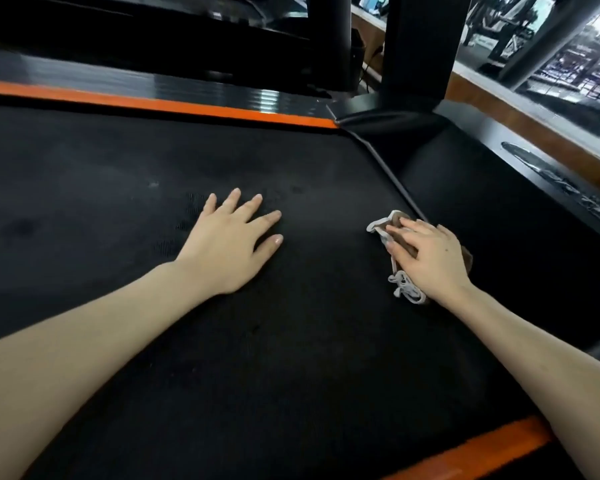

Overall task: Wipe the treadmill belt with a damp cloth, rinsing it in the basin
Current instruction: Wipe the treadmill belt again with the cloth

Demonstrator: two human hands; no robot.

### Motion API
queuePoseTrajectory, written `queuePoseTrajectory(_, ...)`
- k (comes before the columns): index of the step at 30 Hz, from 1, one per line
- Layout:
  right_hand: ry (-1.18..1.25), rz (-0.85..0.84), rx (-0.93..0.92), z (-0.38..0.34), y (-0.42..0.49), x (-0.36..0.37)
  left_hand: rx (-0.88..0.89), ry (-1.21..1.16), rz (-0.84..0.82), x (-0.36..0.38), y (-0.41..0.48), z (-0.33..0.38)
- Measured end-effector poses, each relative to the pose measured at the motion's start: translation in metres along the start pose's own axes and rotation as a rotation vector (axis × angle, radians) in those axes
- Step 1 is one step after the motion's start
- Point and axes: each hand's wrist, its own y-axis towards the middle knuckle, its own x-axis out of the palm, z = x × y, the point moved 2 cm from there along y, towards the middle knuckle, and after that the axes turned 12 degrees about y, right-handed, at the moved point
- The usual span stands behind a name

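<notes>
The wide black textured treadmill belt [291,358] fills most of your view, running under both of your arms. A glossy orange side strip [153,103] borders it along the far edge, and a second orange strip [482,445] shows at the near edge beneath your right forearm. A thick black upright post [420,46] rises from the deck at the top right, just past the corner where the far strip ends. Your left forearm reaches in from the lower left, bare, with the wrist nearly straight. Your left hand [229,244] lies palm down on the middle of the belt, its fingers straight and fanned apart, the thumb out to the side, holding nothing. Your right forearm comes in from the lower right and angles toward the belt's front edge. Your right hand [430,258] rests palm down on the small brown cloth with pale grey frayed edging [392,221], its fingers lying fairly flat and slightly spread across the fabric, pressing rather than gripping it. The cloth sits crumpled on the belt, right beside the dark edge line where the belt meets the black front cover [482,188], well apart from your left hand.
</notes>
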Motion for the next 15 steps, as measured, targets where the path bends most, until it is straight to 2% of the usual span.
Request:
queuePoseTrajectory(9,-0.006,0.073,0.009,-0.008,0.09,0.033,-0.027,0.028,-0.109,0.02,0.101,-0.032)
queuePoseTrajectory(15,0.038,0.085,-0.045,-0.006,0.151,0.054,-0.014,-0.011,-0.066,0.04,0.115,-0.04)
